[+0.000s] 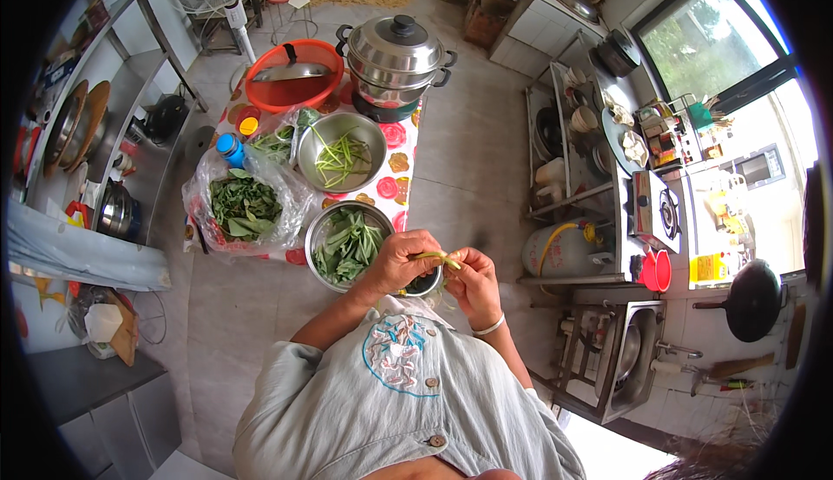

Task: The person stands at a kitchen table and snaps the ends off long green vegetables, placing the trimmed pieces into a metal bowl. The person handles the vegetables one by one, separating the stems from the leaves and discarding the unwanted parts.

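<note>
In front of my chest, both hands are closed on a thin green stem (pixel 439 256). My left hand (pixel 401 259) pinches one end between thumb and fingers, and my right hand (pixel 474 284) grips the other, a bracelet on its wrist. Just beyond my left hand is a steel bowl (pixel 312 235) holding green leaves (pixel 351 246). A second steel bowl (pixel 371 136) behind it contains cut green stems (pixel 338 161). To their left, a clear plastic bag (pixel 297 211) lies open around a heap of leafy greens (pixel 245 206). A dark container, partly hidden, shows below my hands.
On the flowered tablecloth (pixel 397 137) stand a lidded steamer pot (pixel 397 50), an orange basin (pixel 269 94) with a cleaver (pixel 293 72) across it and a blue-capped jar (pixel 231 149). Shelves (pixel 130 76) line the left; a gas cylinder (pixel 564 250) and sink (pixel 640 358) are right.
</note>
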The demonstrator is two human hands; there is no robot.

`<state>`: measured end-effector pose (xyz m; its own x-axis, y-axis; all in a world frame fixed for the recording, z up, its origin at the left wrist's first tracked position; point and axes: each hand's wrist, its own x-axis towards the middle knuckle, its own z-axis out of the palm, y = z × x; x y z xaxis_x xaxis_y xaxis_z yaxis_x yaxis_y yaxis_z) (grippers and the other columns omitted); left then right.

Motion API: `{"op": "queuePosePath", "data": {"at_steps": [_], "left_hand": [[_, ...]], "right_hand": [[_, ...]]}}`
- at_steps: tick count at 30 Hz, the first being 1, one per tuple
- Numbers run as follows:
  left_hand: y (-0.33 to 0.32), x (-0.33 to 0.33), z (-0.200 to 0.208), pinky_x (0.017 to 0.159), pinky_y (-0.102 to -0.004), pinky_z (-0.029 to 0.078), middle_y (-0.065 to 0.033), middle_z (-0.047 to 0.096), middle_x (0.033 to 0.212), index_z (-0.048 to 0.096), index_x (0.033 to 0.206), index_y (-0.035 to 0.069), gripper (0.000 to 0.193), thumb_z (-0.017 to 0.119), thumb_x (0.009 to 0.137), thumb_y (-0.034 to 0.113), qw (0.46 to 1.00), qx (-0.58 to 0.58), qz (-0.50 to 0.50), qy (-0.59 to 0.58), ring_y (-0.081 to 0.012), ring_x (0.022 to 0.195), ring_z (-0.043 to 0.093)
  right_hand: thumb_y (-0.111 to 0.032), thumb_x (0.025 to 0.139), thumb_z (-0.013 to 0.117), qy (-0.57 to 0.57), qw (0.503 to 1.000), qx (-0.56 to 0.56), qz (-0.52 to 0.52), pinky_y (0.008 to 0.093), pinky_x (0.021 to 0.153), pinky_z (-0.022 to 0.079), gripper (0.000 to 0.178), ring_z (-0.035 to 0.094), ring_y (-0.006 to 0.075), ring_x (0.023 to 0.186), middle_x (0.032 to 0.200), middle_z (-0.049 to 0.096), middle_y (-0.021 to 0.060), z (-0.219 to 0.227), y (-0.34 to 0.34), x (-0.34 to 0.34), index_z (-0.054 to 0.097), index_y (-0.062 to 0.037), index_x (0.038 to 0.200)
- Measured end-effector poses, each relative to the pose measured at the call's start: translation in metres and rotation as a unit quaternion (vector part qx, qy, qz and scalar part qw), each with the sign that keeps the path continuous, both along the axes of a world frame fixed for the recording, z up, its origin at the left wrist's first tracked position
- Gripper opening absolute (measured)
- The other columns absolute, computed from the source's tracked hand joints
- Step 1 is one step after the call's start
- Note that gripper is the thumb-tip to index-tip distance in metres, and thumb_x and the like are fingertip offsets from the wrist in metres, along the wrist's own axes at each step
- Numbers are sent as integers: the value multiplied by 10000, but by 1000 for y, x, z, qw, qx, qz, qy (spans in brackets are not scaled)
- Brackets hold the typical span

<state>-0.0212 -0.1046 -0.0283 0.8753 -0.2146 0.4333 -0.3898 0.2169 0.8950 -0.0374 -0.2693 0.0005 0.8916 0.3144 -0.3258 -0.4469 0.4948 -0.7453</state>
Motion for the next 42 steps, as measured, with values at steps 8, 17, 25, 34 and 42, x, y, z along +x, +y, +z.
{"op": "queuePosePath", "data": {"at_steps": [8,17,25,34,42], "left_hand": [[-10,-5,-2,480,-187,373,-10,513,691,574,863,7,122,587,847,127,998,-11,5,55,-52,529,459],[-10,-2,-7,485,-167,334,26,484,776,550,959,13,145,557,874,130,954,-108,-173,217,-15,606,415],[6,12,-25,597,-211,493,-37,609,770,531,885,25,122,502,905,142,965,-24,-115,233,-92,688,595],[28,28,-24,567,-198,480,-87,625,835,526,867,56,177,456,929,206,955,-142,91,242,-83,657,566],[66,35,-33,486,-171,436,-80,617,809,510,897,84,145,447,932,210,921,-244,187,241,-59,562,531]], "right_hand": [[-29,831,512,34,999,-29,-6,190,384,248,91,342,39,442,591,462,-3,-8,-2,3,500,-29,741],[-22,825,489,86,996,-16,-20,189,382,270,82,353,53,441,627,481,18,-23,-4,7,499,-31,744],[-22,818,473,82,996,-19,-3,188,378,261,73,339,52,435,626,474,17,-28,-10,8,517,-43,764],[-19,818,484,107,994,-9,-3,199,380,262,75,353,59,447,619,469,23,-42,-14,-2,509,-38,750],[-13,795,475,141,989,-7,-34,199,383,263,76,351,64,451,628,469,24,-58,-42,-9,504,-52,736]]}}
